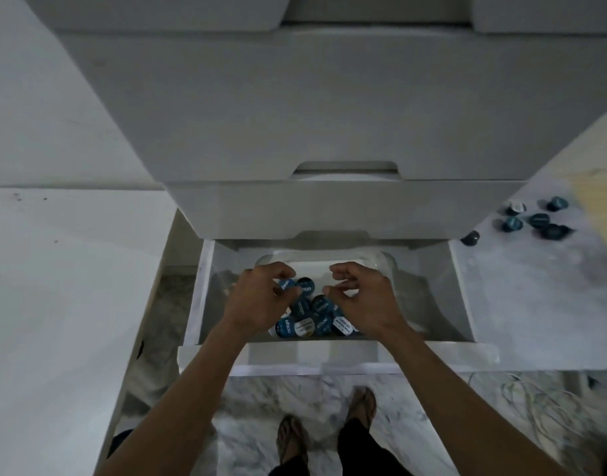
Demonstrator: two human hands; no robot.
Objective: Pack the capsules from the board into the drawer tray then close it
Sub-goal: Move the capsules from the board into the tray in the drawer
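Both hands are down in the open drawer (329,359), over the clear tray (381,261) that sits inside it. The left hand (257,300) has its fingers (281,269) curled, pinching a blue capsule (286,285) between thumb and fingertips. The right hand (367,297) has its fingers curled loosely over the pile; I cannot tell whether they hold anything.

A heap of capsules (315,321) lies in the tray, lids mostly up, jumbled and touching. A second group of loose capsules (532,219) is still out on the marble bench (535,304) to the right, beside a pale wooden board (597,214) at the frame edge. One stray capsule (470,237) sits apart, near the cabinet corner.

Handling, as a judgement:
- Capsules look small, light and rigid, with a foil lid and smooth tapered body.
- Probably slippery when pinched on the sides; the rim under the lid looks the safer hold.
- Several likely fit in one cupped hand.
- Foil likely dents or punctures if squeezed hard; dropping them into the tray should be fine.
- The tray is thin clear plastic and may flex or shift.

The drawer front has a recessed lip; pushing flat on the front looks enough to close it. Packing is partly done.
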